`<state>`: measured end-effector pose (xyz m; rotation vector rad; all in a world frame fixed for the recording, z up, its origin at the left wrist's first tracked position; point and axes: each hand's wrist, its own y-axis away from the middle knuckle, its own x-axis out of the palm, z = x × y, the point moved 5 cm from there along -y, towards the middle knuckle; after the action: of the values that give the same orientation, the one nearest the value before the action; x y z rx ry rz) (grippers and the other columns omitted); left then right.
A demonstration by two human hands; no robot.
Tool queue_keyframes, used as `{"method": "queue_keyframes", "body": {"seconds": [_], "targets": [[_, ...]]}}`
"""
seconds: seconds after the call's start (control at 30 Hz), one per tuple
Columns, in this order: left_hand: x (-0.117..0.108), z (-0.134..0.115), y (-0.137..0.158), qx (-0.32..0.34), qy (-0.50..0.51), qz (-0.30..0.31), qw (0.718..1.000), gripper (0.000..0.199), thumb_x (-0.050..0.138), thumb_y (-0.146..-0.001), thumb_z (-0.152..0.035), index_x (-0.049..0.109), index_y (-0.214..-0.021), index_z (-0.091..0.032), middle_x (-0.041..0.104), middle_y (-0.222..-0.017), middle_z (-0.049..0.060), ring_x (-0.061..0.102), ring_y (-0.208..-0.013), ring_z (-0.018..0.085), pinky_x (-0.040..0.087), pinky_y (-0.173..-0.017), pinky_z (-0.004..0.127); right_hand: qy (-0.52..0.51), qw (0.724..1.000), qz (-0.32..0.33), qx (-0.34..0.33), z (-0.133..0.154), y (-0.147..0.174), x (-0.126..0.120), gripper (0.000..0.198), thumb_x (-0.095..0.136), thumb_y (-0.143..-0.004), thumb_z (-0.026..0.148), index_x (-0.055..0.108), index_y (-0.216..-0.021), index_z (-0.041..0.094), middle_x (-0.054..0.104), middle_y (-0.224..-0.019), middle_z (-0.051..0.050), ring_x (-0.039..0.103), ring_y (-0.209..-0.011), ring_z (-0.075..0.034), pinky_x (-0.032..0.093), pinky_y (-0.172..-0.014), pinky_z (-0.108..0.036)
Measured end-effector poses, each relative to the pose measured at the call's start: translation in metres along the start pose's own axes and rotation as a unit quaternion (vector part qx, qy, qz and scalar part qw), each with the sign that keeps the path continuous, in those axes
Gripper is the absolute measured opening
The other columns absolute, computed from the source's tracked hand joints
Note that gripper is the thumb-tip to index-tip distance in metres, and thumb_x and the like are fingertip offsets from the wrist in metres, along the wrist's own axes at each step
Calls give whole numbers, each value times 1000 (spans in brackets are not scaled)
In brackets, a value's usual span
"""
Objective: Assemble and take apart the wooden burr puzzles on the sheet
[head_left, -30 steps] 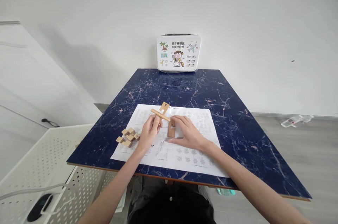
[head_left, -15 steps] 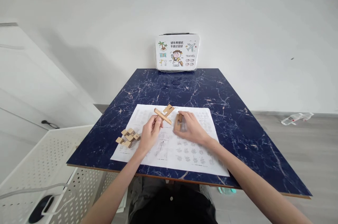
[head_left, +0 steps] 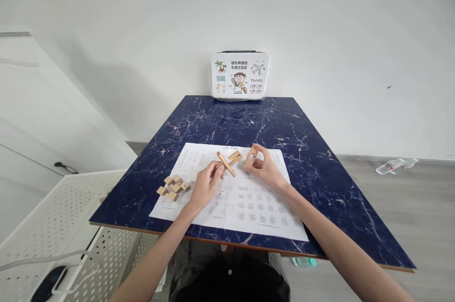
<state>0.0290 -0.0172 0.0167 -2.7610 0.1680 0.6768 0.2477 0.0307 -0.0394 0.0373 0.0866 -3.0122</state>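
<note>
My left hand point(head_left: 208, 181) is closed on two crossed wooden puzzle pieces: a slim rod-like piece point(head_left: 226, 165) and a flat notched piece point(head_left: 235, 156) with a dark mark. Between the thumb and fingers of my right hand point(head_left: 265, 169) is another notched wooden puzzle piece point(head_left: 251, 156), tilted and apart from the left pair. Both hands are over a printed sheet point(head_left: 227, 219) covered with small line drawings. Left of my left hand, several notched wooden pieces point(head_left: 173, 187) lie in a cluster on the sheet's left edge.
A dark blue marbled table point(head_left: 227, 126) carries the sheet. At its far edge a white cartoon-printed case point(head_left: 241, 76) leans near the wall. A white perforated surface point(head_left: 71, 202) with a cable is at the left. Clear plastic bottles point(head_left: 394, 166) lie on the floor.
My right hand has lifted its puzzle piece off the sheet and turned it, moving slightly right. The crossed pieces in my left hand have shifted a little right and down in view.
</note>
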Motion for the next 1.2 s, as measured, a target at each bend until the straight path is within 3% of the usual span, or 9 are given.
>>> {"method": "queue_keyframes", "body": {"seconds": [0.07, 0.17, 0.23, 0.37, 0.57, 0.7, 0.8, 1.0, 1.2], "targets": [[2, -1, 1, 9, -12, 15, 1000, 28, 46, -109, -39, 59, -93, -20, 61, -75, -2, 53, -64, 14, 39, -64, 27, -45, 998, 5, 31, 1, 0, -2, 100, 91, -71, 43, 35, -153, 28, 67, -120, -9, 72, -92, -24, 61, -88, -43], [5, -1, 2, 21, -28, 34, 999, 28, 45, -109, -38, 59, -94, -20, 62, -76, -2, 52, -62, 13, 38, -63, 27, -110, 994, 2, 23, 7, 0, -6, 93, 94, -70, 39, 43, -147, 33, 63, -136, -8, 70, -103, -23, 58, -90, -39], [6, 1, 2, 23, -34, 44, 998, 29, 44, -110, -38, 59, -94, -20, 62, -78, -1, 50, -60, 13, 37, -62, 27, -153, 988, 16, 19, 11, -1, -6, 90, 93, -74, 38, 42, -148, 36, 66, -135, -7, 69, -103, -22, 56, -88, -35], [8, 1, 2, 32, -43, 56, 997, 28, 44, -110, -37, 60, -96, -19, 62, -78, -1, 50, -60, 12, 37, -61, 26, -208, 977, 52, 11, 19, -1, -6, 82, 89, -80, 34, 45, -148, 38, 71, -123, -3, 67, -87, -17, 52, -78, -31], [12, 1, 3, 60, -73, 77, 992, 27, 43, -111, -33, 62, -99, -19, 64, -81, 0, 55, -63, 14, 38, -62, 27, -250, 967, 36, -4, 30, 2, -7, 68, 85, -85, 39, 48, -142, 39, 70, -109, 0, 58, -68, -13, 47, -66, -30], [14, 3, 5, 77, -89, 90, 989, 25, 42, -111, -33, 62, -103, -19, 66, -85, 2, 58, -67, 16, 39, -65, 28, -242, 970, 32, -6, 35, 2, -7, 48, 87, -83, 46, 59, -119, 31, 69, -102, -1, 52, -65, -12, 43, -61, -29], [16, 5, 6, 74, -94, 102, 988, 27, 41, -111, -36, 61, -105, -20, 67, -88, 3, 58, -68, 17, 39, -64, 29, -223, 974, 49, -5, 38, 2, -7, 39, 85, -84, 53, 62, -98, 25, 63, -88, 0, 46, -62, -12, 41, -59, -29], [17, 4, 8, 74, -99, 114, 986, 22, 44, -111, -35, 62, -112, -22, 72, -102, 5, 64, -79, 20, 43, -71, 31, -163, 984, 72, -16, 41, 4, -8, 40, 72, -91, 63, 58, -105, 28, 41, -67, 6, 29, -55, -14, 30, -56, -31], [17, 3, 8, 67, -90, 122, 986, 24, 44, -111, -37, 62, -112, -21, 71, -98, 5, 63, -77, 19, 43, -68, 30, -170, 976, 138, -2, 39, 7, -3, 41, 69, -94, 64, 62, -105, 26, 26, -63, 8, 19, -55, -13, 20, -56, -30]]}}
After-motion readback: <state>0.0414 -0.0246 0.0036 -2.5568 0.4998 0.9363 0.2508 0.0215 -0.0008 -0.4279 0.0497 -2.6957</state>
